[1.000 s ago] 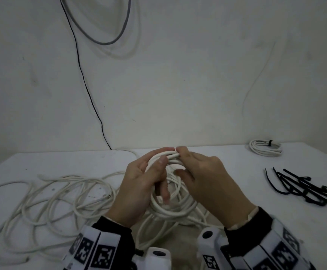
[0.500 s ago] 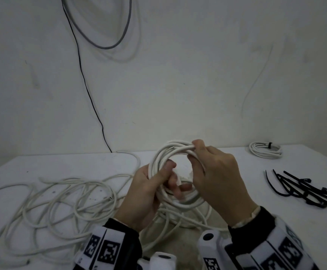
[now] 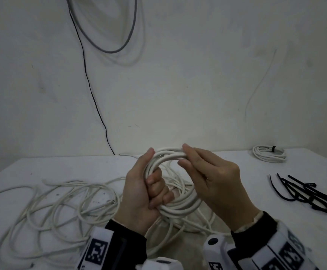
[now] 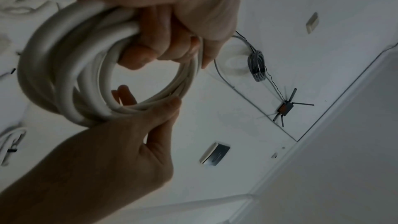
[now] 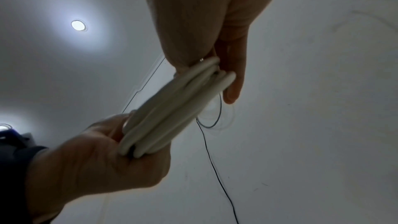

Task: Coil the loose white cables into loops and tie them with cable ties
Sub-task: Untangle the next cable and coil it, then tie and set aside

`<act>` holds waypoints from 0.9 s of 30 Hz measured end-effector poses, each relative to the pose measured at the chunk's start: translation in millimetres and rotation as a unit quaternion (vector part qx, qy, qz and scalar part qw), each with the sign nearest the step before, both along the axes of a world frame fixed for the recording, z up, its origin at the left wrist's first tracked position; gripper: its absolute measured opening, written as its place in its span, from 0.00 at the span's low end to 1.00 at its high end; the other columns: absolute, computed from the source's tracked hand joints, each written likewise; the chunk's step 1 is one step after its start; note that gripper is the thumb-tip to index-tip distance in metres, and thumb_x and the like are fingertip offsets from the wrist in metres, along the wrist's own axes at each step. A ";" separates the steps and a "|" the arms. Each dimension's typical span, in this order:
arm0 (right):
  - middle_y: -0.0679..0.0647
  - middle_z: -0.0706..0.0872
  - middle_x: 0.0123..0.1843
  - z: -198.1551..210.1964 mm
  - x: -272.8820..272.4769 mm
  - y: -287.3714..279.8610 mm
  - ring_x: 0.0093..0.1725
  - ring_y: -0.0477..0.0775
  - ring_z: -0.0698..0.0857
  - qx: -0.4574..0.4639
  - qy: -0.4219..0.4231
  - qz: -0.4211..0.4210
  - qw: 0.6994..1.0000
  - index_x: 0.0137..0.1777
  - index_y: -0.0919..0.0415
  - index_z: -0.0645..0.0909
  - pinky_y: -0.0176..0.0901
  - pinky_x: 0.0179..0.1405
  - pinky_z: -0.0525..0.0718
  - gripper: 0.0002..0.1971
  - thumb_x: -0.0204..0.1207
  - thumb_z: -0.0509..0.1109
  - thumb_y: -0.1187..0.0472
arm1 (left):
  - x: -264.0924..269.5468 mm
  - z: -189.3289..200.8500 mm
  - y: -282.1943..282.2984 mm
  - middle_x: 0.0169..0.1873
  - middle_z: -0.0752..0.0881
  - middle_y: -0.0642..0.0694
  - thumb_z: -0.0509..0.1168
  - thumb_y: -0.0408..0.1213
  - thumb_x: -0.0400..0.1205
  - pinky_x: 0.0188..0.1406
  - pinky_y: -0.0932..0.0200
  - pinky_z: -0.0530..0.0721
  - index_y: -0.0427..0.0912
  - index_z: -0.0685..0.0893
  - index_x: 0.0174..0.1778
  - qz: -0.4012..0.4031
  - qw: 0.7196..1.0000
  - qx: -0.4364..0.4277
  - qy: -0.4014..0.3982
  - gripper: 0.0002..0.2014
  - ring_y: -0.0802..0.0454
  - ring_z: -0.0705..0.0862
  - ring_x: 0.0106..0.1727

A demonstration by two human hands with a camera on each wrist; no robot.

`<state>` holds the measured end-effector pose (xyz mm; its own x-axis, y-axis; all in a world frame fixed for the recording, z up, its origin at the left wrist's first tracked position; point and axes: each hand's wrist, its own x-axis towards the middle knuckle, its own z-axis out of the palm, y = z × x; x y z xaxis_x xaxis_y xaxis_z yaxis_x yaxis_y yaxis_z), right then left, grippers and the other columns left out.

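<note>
A left hand [image 3: 139,193] is gripping the near side of a white coil [image 3: 180,208], fingers curled through its middle, while the right hand [image 3: 215,180] is pinching the top of the coil between thumb and fingertips. The coil is being held upright above a white table [image 3: 227,158]. Loose cable [image 3: 61,203] is sprawling to the left, black ties [image 3: 311,193] are lying to the right, and a tied coil [image 3: 269,153] is resting at the far right.

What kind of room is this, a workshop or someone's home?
Likely a plain workroom rather than a lived-in home: a bare white wall, a white table strewn with loose cable, black cable ties, and a router mounted overhead.
</note>
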<state>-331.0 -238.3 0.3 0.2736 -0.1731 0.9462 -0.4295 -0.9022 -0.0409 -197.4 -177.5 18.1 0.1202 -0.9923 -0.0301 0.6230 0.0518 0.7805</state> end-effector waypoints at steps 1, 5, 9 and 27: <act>0.62 0.90 0.50 0.4 0.3 0.7 0.44 0.52 0.89 -0.012 -0.011 -0.002 1.000 0.56 0.73 0.85 0.32 0.48 0.84 0.16 0.76 0.70 0.60 | -0.5 0.5 0.3 0.05 0.55 0.52 0.62 0.54 0.70 0.12 0.68 0.61 0.45 0.61 0.10 -0.001 1.000 -0.002 0.000 0.27 0.57 0.54 0.05; 0.60 0.91 0.42 5.0 0.3 7.2 0.35 0.49 0.87 -0.047 -0.059 0.004 0.997 0.50 0.73 0.87 0.30 0.40 0.83 0.12 0.72 0.73 0.64 | 3.8 1.4 -0.5 0.04 0.56 0.52 0.59 0.54 0.72 0.13 0.67 0.64 0.45 0.62 0.10 -0.073 0.997 -0.020 0.005 0.27 0.57 0.56 0.04; 0.60 0.91 0.36 9.1 0.2 11.8 0.27 0.51 0.85 -0.068 -0.053 0.000 0.996 0.49 0.73 0.88 0.36 0.31 0.80 0.11 0.72 0.73 0.64 | 20.4 -1.4 -1.2 0.05 0.61 0.50 0.60 0.55 0.77 0.24 0.60 0.77 0.42 0.68 0.13 -0.171 0.984 -0.049 -0.013 0.29 0.56 0.62 0.07; 0.60 0.91 0.41 15.8 -7.1 14.3 0.31 0.53 0.88 -0.033 -0.045 0.033 0.998 0.51 0.72 0.87 0.36 0.33 0.83 0.12 0.73 0.72 0.63 | -4.4 -8.5 6.0 0.16 0.79 0.50 0.71 0.46 0.76 0.12 0.67 0.69 0.54 0.83 0.62 0.127 0.912 -0.270 -0.281 0.18 0.58 0.65 0.09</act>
<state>-338.1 -223.9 16.2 0.1954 -0.0941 0.9762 -0.3667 -0.9302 -0.0163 -201.8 -171.5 9.5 0.1942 -0.7826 0.5914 0.0476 0.6097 0.7912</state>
